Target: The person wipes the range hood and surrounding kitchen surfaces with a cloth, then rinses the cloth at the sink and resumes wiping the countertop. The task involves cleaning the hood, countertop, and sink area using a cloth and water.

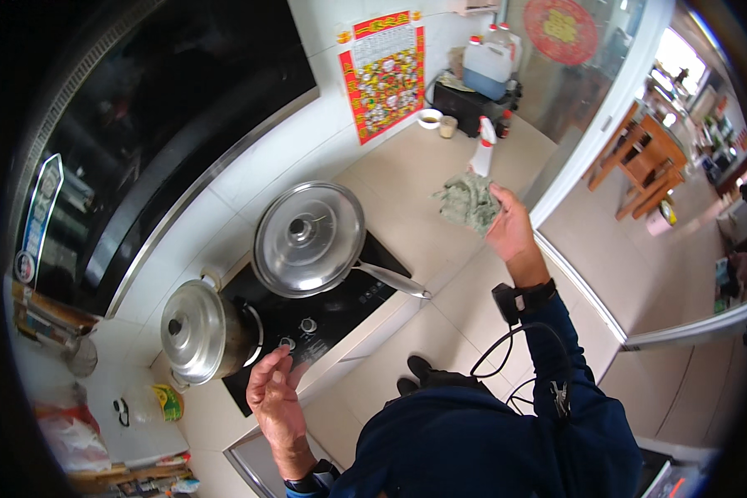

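My right hand (512,225) is at the edge of a crumpled grey-green cloth (469,202) on the beige counter, its thumb and fingers closed on the cloth's side. A white spray bottle with a red-and-white head (483,149) stands just behind the cloth. My left hand (277,393) hangs in front of the black cooktop (342,311), near its knobs (287,343), fingers partly curled with nothing in them. On the cooktop rest a lidded steel frying pan (311,239), its handle over the front edge, and a lidded metal pot (196,333).
A dark range hood (180,93) overhangs the back left. Behind the spray bottle are a small white bowl (429,118), a jar (447,127) and a plastic jug (488,65) on a black box. A white-framed glass door (591,137) borders the right. A cable loops by my right sleeve.
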`<action>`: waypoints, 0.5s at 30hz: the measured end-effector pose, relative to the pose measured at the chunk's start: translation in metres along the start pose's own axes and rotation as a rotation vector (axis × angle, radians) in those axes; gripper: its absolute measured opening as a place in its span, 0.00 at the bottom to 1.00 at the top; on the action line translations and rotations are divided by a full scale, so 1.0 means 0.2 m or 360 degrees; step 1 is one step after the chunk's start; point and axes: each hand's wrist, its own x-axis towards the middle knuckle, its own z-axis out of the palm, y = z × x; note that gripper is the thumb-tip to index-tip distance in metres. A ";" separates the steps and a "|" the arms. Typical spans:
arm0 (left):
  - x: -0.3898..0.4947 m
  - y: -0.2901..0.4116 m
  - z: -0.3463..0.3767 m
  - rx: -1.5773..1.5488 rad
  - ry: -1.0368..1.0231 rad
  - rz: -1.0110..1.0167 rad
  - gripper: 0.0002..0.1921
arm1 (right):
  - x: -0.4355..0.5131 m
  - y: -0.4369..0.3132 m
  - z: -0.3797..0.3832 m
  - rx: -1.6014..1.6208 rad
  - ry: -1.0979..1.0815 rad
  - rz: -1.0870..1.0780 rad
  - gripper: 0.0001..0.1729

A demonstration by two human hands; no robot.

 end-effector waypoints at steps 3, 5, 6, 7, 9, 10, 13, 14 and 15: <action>0.03 -0.07 0.06 -0.0065 -0.0139 -0.0071 0.18 | -0.11 0.02 -0.02 0.0044 -0.0070 0.0106 0.24; 0.03 -0.12 0.12 -0.0034 -0.0162 -0.0141 0.19 | -0.17 0.05 -0.01 0.0082 -0.0186 0.0251 0.26; 0.02 -0.15 0.16 0.0000 -0.0193 -0.0189 0.19 | -0.20 0.07 0.00 0.0051 -0.0323 0.0228 0.29; 0.01 -0.17 0.20 0.0005 -0.0277 -0.0206 0.21 | -0.24 0.11 0.03 0.0010 -0.0215 0.0329 0.29; -0.03 -0.24 0.31 0.0045 -0.0407 -0.0224 0.26 | -0.32 0.17 0.08 0.0034 -0.0253 0.0450 0.31; -0.04 -0.26 0.35 0.0129 -0.0473 -0.0269 0.32 | -0.38 0.20 0.10 0.0015 -0.0493 0.0509 0.30; -0.10 -0.40 0.51 0.0415 -0.0482 -0.0235 0.38 | -0.54 0.28 0.13 -0.0435 -0.0879 0.0543 0.39; -0.10 -0.48 0.56 0.0265 -0.0524 -0.0195 0.38 | -0.58 0.29 0.12 -0.0596 -0.0928 0.0657 0.43; -0.11 -0.52 0.58 0.0549 -0.0496 -0.0284 0.33 | -0.60 0.30 0.10 -0.0730 -0.1015 0.0768 0.47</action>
